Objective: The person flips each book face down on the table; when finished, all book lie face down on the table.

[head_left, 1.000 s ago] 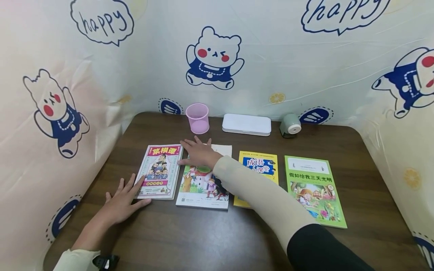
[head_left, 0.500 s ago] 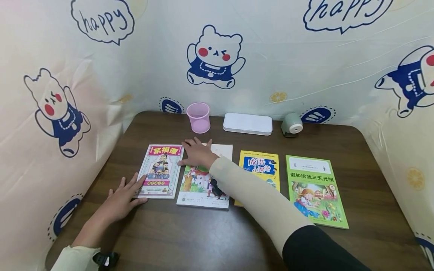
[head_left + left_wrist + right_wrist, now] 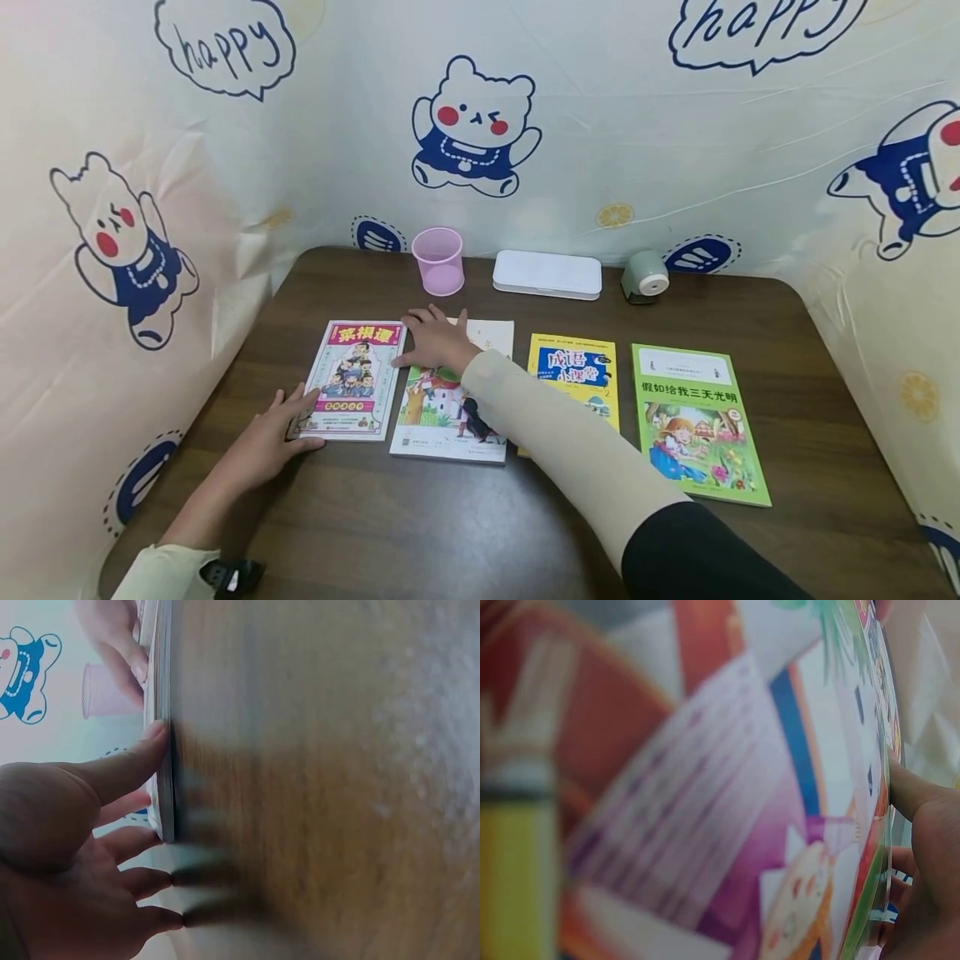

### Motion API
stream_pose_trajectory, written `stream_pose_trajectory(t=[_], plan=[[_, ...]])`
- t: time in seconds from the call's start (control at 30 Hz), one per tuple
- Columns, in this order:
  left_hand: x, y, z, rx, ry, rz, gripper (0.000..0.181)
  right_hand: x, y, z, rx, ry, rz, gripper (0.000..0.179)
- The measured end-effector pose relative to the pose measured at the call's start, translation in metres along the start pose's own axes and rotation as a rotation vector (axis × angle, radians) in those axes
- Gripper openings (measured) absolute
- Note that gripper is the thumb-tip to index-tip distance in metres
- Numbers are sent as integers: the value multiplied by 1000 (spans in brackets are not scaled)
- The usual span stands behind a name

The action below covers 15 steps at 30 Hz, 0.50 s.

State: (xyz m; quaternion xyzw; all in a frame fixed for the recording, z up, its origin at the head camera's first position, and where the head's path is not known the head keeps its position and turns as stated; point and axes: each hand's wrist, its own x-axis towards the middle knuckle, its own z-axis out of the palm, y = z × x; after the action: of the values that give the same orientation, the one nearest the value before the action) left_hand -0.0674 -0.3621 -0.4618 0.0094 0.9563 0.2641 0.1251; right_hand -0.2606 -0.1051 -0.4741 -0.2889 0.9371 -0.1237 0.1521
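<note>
A comic-style book (image 3: 356, 383) with a pink title band lies flat at the left of a row. My left hand (image 3: 262, 446) is at its near left corner, thumb against the near edge and fingers along the left side. In the left wrist view the thumb (image 3: 150, 746) touches the page edges, and some fingertips meet the tabletop. My right hand (image 3: 441, 343) reaches over the far part of a white picture book (image 3: 453, 429), its thumb and fingertips at the comic book's far right corner. The right wrist view shows this hand (image 3: 934, 855) partly, beside a blurred cover.
A yellow book (image 3: 573, 358) is partly under the right sleeve (image 3: 555, 442), and a green book (image 3: 697, 425) lies farther right. At the back stand a pink cup (image 3: 438, 262), a white case (image 3: 547, 275) and a small green device (image 3: 645, 277). Printed cloth surrounds the table.
My left fingers have drawn in slightly at the comic book's left edge. The right hand stays nearly in place, its forearm shifted a little left. The books look almost unmoved.
</note>
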Motion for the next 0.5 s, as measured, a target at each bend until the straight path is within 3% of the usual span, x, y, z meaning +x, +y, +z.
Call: stream_pose_trajectory(t=[0.5], plan=[[-5,-2,-6,-152,54,31,98,-4,-3,-3,2,-3,-2,91]])
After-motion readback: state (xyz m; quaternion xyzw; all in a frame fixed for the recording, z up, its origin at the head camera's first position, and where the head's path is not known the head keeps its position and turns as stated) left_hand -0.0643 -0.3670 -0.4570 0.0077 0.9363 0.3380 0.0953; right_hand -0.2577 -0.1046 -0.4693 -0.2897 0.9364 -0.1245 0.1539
